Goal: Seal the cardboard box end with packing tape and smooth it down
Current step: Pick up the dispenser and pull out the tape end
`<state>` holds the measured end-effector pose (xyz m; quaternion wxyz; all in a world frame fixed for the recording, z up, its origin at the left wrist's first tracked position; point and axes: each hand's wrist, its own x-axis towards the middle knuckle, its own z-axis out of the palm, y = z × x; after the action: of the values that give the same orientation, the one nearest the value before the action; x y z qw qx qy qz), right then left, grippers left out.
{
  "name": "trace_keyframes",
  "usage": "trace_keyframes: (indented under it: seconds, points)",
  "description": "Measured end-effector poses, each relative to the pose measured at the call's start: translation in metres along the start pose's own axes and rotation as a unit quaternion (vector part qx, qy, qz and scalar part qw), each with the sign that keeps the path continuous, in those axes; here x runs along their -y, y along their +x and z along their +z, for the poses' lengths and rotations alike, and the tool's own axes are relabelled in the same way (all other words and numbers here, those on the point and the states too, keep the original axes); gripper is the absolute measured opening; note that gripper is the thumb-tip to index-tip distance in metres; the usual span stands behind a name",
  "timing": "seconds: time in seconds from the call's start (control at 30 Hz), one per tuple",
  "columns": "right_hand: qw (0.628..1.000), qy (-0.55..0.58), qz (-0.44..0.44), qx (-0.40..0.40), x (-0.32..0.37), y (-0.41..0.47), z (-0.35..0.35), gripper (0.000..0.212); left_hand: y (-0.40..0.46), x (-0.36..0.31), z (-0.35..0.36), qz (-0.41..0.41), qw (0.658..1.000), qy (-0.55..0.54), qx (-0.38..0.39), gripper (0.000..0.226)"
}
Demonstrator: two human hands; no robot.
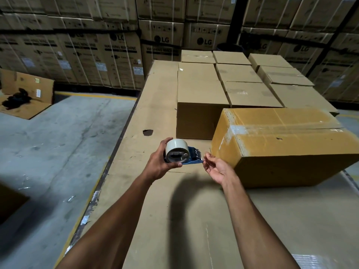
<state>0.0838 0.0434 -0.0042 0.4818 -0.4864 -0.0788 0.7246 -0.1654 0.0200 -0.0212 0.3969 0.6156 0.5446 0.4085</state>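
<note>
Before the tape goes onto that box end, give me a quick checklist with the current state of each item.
1. Blue tape dispenser with its pale roll gripped securely in the left hand: ok.
2. Free tape end pinched by the right hand at the dispenser's front: cannot tell, the fingertips are there but the strip is too small to see.
3. Orange-brown cardboard box resting flat on the cardboard-covered work surface: ok.
4. Near box end free of obstructions: ok.
5. New tape on that end: not ok, only old worn strips show.
6. Flaps fully closed: cannot tell.
</note>
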Motion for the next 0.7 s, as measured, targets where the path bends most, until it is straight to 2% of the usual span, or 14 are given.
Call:
trace_keyframes:
  seconds: [0.13, 0.2, 0.23, 0.27, 0.3, 0.37, 0.47, 0.53, 0.6, 0.7]
  points:
    - [1.0, -0.002, 0.012, -0.019, 0.005, 0.005, -0.007, 0.022, 0.002, 0.008, -0.001, -0.004, 1.0, 0.018, -0.004, 0.105]
    - [0.996, -0.082, -0.008, -0.028, 0.003, 0.011, -0.008, 0.031, 0.003, 0.014, -0.001, -0.013, 1.0, 0.019, -0.004, 0.109]
    - [0.984, -0.171, -0.043, -0.036, 0.001, 0.013, -0.008, 0.035, 0.003, 0.017, -0.001, -0.017, 1.0, 0.022, -0.003, 0.11]
    - [0.954, -0.279, -0.095, -0.049, 0.0, 0.015, -0.008, 0.038, 0.003, 0.019, 0.0, -0.018, 0.999, 0.028, 0.0, 0.11]
    - [0.908, -0.387, -0.153, -0.054, -0.001, 0.013, -0.007, 0.04, 0.004, 0.022, 0.001, -0.018, 0.999, 0.035, 0.005, 0.11]
    - [0.801, -0.553, -0.23, -0.008, 0.002, 0.011, -0.002, 0.055, 0.006, 0.027, 0.003, -0.015, 0.999, 0.045, 0.016, 0.111]
    - [0.639, -0.723, -0.244, 0.096, 0.004, 0.013, 0.012, 0.09, 0.008, 0.034, 0.007, -0.014, 0.998, 0.051, 0.029, 0.113]
    - [0.556, -0.788, -0.242, 0.109, -0.001, 0.02, 0.018, 0.104, 0.011, 0.038, 0.01, -0.017, 0.998, 0.048, 0.037, 0.114]
    - [0.514, -0.816, -0.244, 0.104, -0.007, 0.029, 0.019, 0.107, 0.013, 0.042, 0.013, -0.019, 0.998, 0.045, 0.042, 0.115]
    - [0.491, -0.827, -0.257, 0.098, -0.011, 0.037, 0.016, 0.093, 0.018, 0.049, 0.014, -0.021, 0.997, 0.061, 0.052, 0.117]
